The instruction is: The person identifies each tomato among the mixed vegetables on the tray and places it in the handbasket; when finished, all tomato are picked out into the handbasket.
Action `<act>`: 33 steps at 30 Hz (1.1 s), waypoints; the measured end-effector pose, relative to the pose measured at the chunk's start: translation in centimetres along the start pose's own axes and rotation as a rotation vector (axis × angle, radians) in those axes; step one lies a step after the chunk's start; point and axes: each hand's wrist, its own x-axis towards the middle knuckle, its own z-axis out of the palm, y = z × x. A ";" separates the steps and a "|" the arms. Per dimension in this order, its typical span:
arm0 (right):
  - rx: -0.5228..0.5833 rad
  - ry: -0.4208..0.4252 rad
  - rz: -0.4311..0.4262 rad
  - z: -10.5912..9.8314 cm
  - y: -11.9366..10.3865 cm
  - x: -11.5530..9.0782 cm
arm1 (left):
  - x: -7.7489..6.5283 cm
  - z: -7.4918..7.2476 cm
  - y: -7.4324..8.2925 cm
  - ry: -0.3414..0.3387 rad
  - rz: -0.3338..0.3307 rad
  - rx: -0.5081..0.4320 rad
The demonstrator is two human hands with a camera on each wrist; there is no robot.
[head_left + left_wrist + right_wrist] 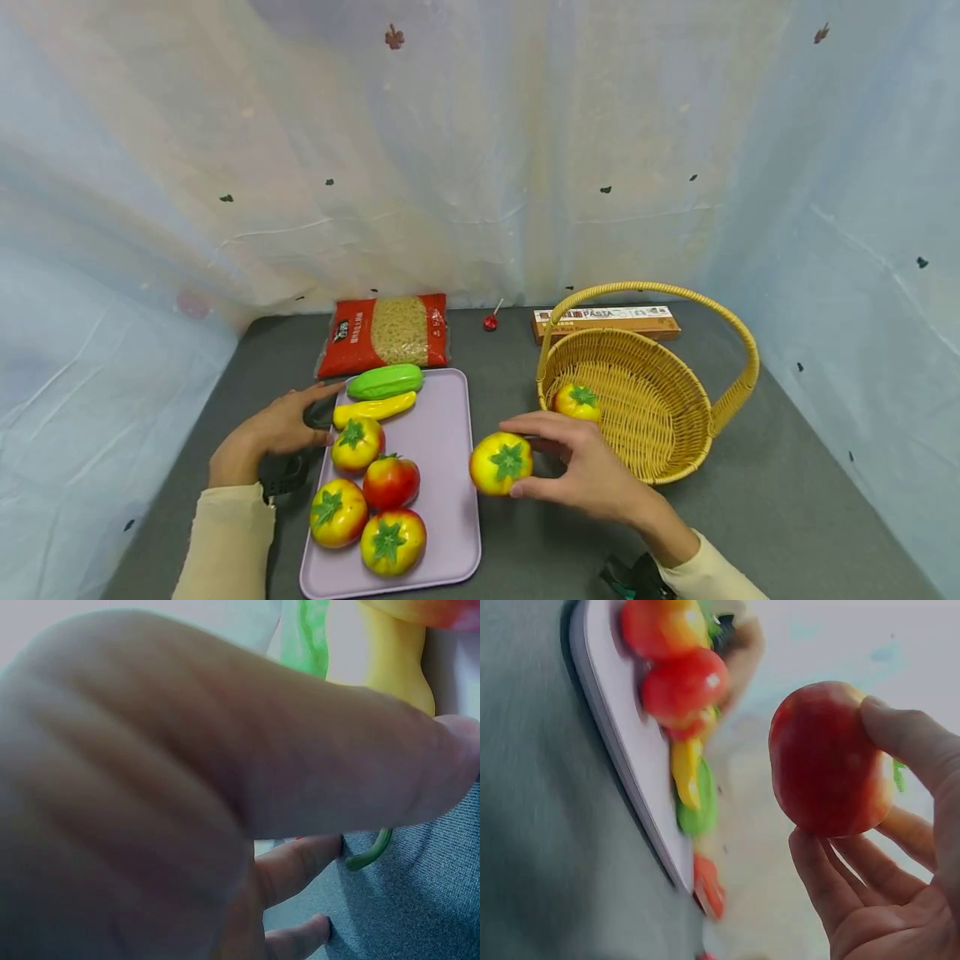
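My right hand (581,458) pinches a yellow-and-red tomato (500,463) between thumb and fingers, lifted between the tray and the basket. In the right wrist view, this tomato (829,761) shows its red underside. My left hand (287,423) is at the left edge of a lilac tray (442,467), thumb and fingers spread apart, holding nothing visible. On the tray lie several tomatoes (393,542), one of them redder (392,483), a yellow elongated vegetable (375,409) and a green one (386,382). Another tomato (577,402) is inside the wicker basket (652,417), partly hidden by its rim.
Behind the tray lies a red pasta bag (384,335). A red lollipop (491,318) lies to its right. Behind the basket is a pasta box (611,322). The basket's tall handle (742,367) arches over it. Pale curtains (487,167) enclose the dark table (787,517).
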 end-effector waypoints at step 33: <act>-0.506 0.285 0.246 -6.5 3.0 -0.7 | -0.1 -0.1 -0.1 0.001 -0.005 -0.007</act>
